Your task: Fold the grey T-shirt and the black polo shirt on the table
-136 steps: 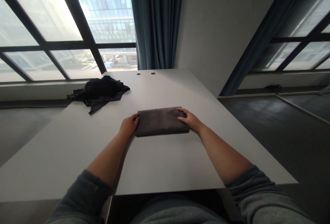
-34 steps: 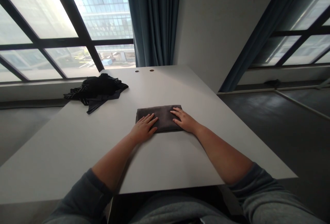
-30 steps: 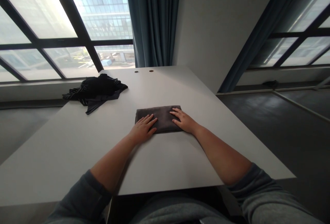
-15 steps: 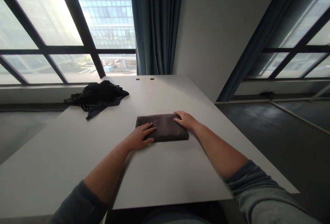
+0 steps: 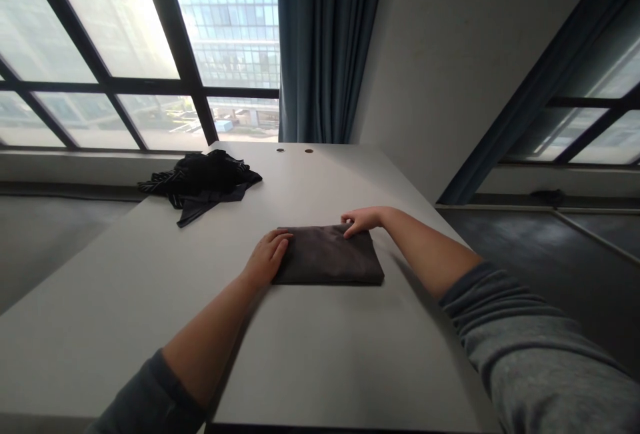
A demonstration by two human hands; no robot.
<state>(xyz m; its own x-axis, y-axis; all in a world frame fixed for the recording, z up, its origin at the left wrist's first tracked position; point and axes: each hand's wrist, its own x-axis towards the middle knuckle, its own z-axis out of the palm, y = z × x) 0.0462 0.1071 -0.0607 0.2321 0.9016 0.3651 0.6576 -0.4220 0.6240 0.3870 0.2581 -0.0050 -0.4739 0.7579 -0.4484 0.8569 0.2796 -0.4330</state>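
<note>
A dark grey-brown folded cloth lies as a neat flat rectangle on the white table. My left hand rests over its left edge, fingers laid close together on top and not gripping. At the far right corner, my right hand pinches the cloth's far edge, thumb on the upper face and fingertips bent over behind. Which kind of garment or fabric it is cannot be made out from the folds.
A crumpled heap of black clothing lies at the table's far left, partly over the edge. Two round grommets sit near the far end. Behind stand a blue curtain, windows and a pale wall.
My right hand has shifted from lying flat on the cloth to pinching its far edge. My left hand has drawn in to the left edge, fingers closer together. The view has shifted slightly.
</note>
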